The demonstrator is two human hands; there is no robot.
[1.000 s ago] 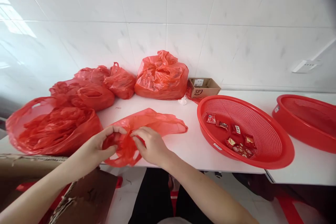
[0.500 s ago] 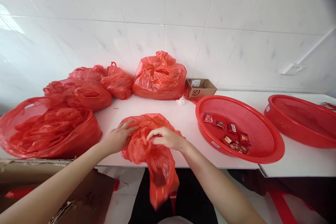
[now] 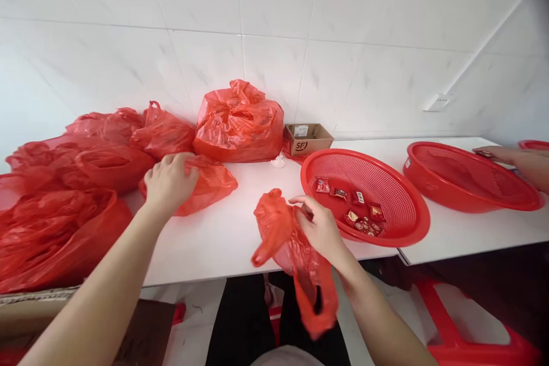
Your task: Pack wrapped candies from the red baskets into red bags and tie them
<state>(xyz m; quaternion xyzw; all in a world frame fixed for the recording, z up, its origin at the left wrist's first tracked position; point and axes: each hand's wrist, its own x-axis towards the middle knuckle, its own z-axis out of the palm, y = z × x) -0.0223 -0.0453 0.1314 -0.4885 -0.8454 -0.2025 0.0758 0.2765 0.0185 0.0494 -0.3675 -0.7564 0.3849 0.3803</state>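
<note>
My left hand (image 3: pixel 168 181) is closed on a crumpled red plastic bag (image 3: pixel 212 184), held low over the left part of the table. Most of its fingertips are hidden behind the hand. My right hand (image 3: pixel 317 226) pinches a second red plastic bag (image 3: pixel 295 243) near the table's front edge. That bag hangs limp, and its looped handles dangle past the edge. Just right of it, a red plastic colander (image 3: pixel 403 206) holds several small wrapped snacks (image 3: pixel 358 197).
Filled red bags (image 3: pixel 240 126) stand along the wall and at the left. An SF cardboard box (image 3: pixel 309 140) sits behind the colander. At the right are another red basket (image 3: pixel 463 189) and a co-worker's hand (image 3: pixel 497 153). A red stool (image 3: pixel 446 320) stands below.
My hands have moved apart, each with a red bag: the left up and leftward, the right toward the colander. The view has turned right, and a co-worker's hand has come into view.
</note>
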